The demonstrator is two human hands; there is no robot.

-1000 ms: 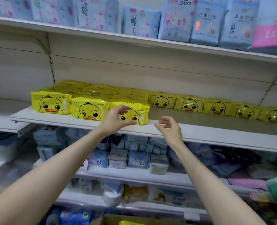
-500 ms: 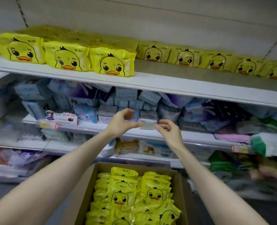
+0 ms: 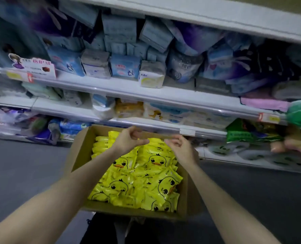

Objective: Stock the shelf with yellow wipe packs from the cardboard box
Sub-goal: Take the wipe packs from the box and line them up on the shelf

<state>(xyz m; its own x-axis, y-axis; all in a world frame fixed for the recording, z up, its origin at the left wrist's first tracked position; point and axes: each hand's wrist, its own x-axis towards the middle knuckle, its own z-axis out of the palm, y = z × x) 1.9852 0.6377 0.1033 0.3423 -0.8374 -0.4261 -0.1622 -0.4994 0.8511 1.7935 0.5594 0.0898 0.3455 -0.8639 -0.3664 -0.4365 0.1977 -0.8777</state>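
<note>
The left hand point(image 3: 128, 140) and right hand point(image 3: 180, 148) hover side by side, near each other, both loosely curled and released, grasping nothing; directly beneath them the yellow wipe packs point(image 3: 142, 175) lie heaped inside the open cardboard box point(image 3: 82, 148); beyond the fingers runs a shelf point(image 3: 146, 93) of blue packets point(image 3: 125, 66).

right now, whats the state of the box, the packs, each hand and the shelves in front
cardboard box: top open, nearly full
yellow wipe packs: piled loose inside the box, none held
left hand: empty, fingers loosely curled, above the packs
right hand: empty, fingers loosely curled, above the packs
shelves: stocked with blue and white packs, some leaning
</note>
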